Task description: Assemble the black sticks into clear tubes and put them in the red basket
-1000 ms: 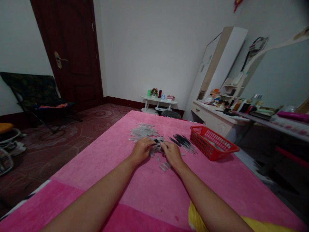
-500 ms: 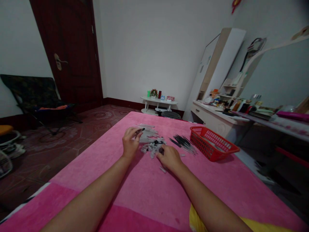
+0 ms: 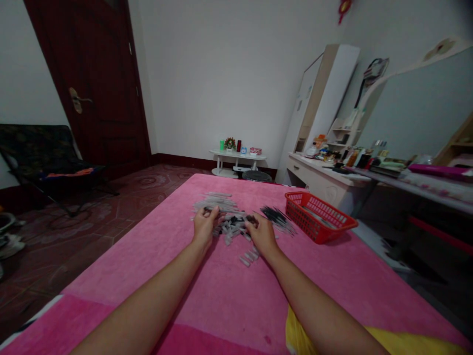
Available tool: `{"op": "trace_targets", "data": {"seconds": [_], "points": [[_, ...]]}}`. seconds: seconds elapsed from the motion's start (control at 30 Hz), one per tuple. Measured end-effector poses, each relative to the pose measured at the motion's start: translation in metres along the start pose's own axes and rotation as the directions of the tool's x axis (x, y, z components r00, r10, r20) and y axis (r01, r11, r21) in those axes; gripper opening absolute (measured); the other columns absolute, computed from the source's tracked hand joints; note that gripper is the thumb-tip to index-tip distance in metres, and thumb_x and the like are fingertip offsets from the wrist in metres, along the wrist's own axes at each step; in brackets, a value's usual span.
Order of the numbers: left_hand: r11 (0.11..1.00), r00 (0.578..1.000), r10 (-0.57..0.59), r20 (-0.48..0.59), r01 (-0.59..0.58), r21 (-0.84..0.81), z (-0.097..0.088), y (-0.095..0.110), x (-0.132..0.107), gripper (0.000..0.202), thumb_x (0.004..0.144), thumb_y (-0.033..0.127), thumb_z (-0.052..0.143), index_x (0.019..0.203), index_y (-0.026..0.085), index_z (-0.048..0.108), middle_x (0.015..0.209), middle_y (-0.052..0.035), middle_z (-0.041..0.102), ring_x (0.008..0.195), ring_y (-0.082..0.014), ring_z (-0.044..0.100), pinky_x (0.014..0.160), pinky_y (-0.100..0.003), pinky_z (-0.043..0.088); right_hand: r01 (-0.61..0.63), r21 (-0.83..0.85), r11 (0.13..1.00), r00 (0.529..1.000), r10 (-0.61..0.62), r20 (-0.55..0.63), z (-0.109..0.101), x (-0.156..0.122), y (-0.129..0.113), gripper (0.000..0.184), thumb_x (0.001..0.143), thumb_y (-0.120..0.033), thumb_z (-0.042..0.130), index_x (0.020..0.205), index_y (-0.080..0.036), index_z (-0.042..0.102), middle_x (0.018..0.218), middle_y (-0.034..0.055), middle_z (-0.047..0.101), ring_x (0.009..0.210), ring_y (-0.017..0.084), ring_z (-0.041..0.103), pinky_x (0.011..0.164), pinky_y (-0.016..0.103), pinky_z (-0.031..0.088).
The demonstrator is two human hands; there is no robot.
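Observation:
On the pink cloth (image 3: 221, 286) lies a heap of small grey and black pen parts (image 3: 232, 226). My left hand (image 3: 205, 226) rests at the heap's left edge, fingers curled round a thin dark-tipped stick. My right hand (image 3: 260, 231) sits at the heap's right edge, fingers bent down and pinching into the parts. Pale tubes (image 3: 214, 202) lie in a pile behind my left hand. Thin black sticks (image 3: 277, 217) lie fanned out behind my right hand. A few loose grey caps (image 3: 248, 257) lie near my right wrist.
A red plastic basket (image 3: 318, 222) stands on the cloth to the right of the black sticks. Beyond it is a cluttered dressing table (image 3: 332, 175). A small white side table (image 3: 236, 160), a dark door (image 3: 92, 84) and a folding chair (image 3: 44, 153) stand farther off.
My left hand lifted a thin stick up over the pale tubes, then came back down to the heap's left edge. My right hand stayed at the heap. The view shifted slightly.

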State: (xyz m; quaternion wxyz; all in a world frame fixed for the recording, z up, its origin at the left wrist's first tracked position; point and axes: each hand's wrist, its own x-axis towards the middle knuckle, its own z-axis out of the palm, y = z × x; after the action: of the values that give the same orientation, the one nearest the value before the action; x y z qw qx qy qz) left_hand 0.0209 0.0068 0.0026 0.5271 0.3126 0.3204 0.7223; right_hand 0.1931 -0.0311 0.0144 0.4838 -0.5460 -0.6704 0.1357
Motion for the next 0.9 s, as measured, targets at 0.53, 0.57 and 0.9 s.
{"op": "trace_targets", "data": {"seconds": [0.53, 0.57, 0.9], "points": [[0.997, 0.998, 0.045, 0.052, -0.049, 0.066, 0.011, 0.003, -0.002, 0.043, 0.059, 0.037, 0.079, 0.085, 0.015, 0.052, 0.068, 0.0019, 0.063, 0.06, -0.014, 0.066, 0.059, -0.027, 0.056, 0.052, -0.081, 0.995, 0.996, -0.058, -0.063, -0.01, 0.005, 0.01, 0.021, 0.076, -0.028, 0.056, 0.084, -0.016, 0.07, 0.079, 0.0051, 0.071, 0.069, 0.018, 0.061, 0.064, 0.027, 0.043], [0.996, 0.998, 0.047, 0.049, -0.051, 0.071, 0.01, 0.003, -0.002, 0.043, 0.059, 0.037, 0.079, 0.085, 0.015, 0.052, 0.068, 0.0017, 0.063, 0.06, -0.0143, 0.067, 0.058, -0.026, 0.056, 0.065, -0.075, 0.995, 0.995, -0.07, -0.064, -0.009, 0.005, 0.01, 0.021, 0.076, -0.028, 0.056, 0.084, -0.016, 0.07, 0.08, 0.0053, 0.071, 0.069, 0.018, 0.061, 0.065, 0.027, 0.043], [0.993, 0.996, 0.064, 0.054, -0.069, 0.092, 0.006, 0.006, -0.002, 0.044, 0.058, 0.041, 0.079, 0.083, 0.014, 0.055, 0.071, -0.0008, 0.066, 0.06, -0.0153, 0.067, 0.058, -0.028, 0.056, 0.101, -0.061, 0.993, 0.992, -0.105, -0.07, -0.009, 0.004, 0.006, 0.02, 0.077, -0.025, 0.054, 0.087, -0.017, 0.07, 0.084, 0.0057, 0.071, 0.075, 0.019, 0.063, 0.069, 0.029, 0.045]]}}
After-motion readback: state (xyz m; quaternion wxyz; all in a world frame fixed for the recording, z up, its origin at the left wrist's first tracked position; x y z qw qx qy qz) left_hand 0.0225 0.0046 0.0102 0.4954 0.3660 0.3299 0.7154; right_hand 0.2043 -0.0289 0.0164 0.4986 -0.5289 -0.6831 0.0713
